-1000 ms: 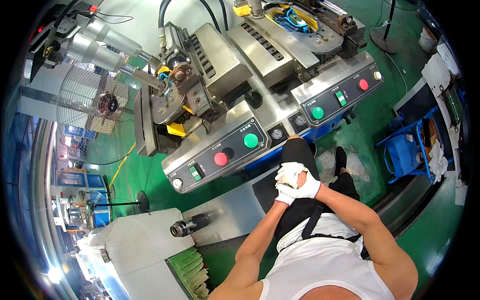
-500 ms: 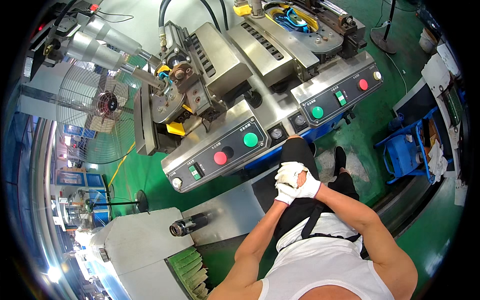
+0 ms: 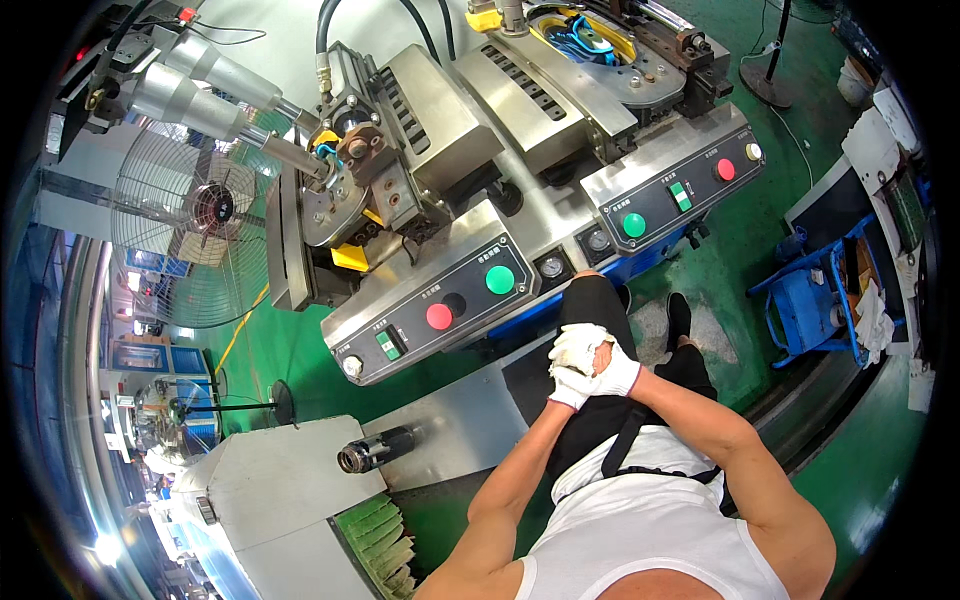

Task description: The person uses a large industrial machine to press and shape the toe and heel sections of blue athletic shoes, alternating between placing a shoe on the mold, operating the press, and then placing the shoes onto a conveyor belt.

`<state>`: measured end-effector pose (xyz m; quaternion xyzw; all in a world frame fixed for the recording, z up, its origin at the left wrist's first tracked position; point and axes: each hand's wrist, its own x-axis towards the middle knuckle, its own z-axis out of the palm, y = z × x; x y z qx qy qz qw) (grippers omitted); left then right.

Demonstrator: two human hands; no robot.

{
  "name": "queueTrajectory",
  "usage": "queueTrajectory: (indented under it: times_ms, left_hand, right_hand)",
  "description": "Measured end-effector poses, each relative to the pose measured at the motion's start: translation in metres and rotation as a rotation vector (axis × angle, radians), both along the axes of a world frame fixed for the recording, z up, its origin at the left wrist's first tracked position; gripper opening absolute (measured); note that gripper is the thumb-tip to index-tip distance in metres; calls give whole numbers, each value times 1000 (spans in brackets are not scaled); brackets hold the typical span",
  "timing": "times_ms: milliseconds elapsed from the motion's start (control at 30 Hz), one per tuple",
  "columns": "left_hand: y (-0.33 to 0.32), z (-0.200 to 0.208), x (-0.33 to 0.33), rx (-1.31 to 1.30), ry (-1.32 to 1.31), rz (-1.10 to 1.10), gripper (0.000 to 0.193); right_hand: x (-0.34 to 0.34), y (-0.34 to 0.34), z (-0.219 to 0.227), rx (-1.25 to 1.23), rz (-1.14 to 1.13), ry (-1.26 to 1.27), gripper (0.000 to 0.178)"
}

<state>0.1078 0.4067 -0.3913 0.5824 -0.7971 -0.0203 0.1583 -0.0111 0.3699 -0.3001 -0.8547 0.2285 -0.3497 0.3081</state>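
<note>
Both my hands rest clasped together over the dark shorts on my lap, in white gloves with some bare skin showing between. My left hand (image 3: 571,384) lies lower, its fingers partly hidden by the clasp. From the other side my right hand (image 3: 617,373) closes against it, fingers folded. No object shows between them. Beyond the hands stands a steel two-station machine, with a left control panel (image 3: 430,315) and a right control panel (image 3: 675,190). Each carries a green and a red button. Neither hand touches the machine.
A dark cylindrical bottle (image 3: 376,449) lies on the metal ledge to my left, near green folded strips (image 3: 378,545). A caged fan (image 3: 195,210) stands at far left. Blue trolley (image 3: 812,305) and a stand base (image 3: 767,84) occupy the right side.
</note>
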Motion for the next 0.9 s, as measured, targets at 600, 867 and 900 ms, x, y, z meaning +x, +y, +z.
queueTrajectory:
  times_ms: [600,867,900]
  left_hand:
    - [-13,33,-47,-132,-1172,447,48]
    - [-13,44,-46,-203,-1331,477,47]
    - [-12,44,-45,-206,-1343,479,47]
  right_hand:
    - [1,0,-5,-2,-43,-76,24]
    - [-4,-1,-20,42,50,108,42]
    - [-3,1,-19,26,31,102,42]
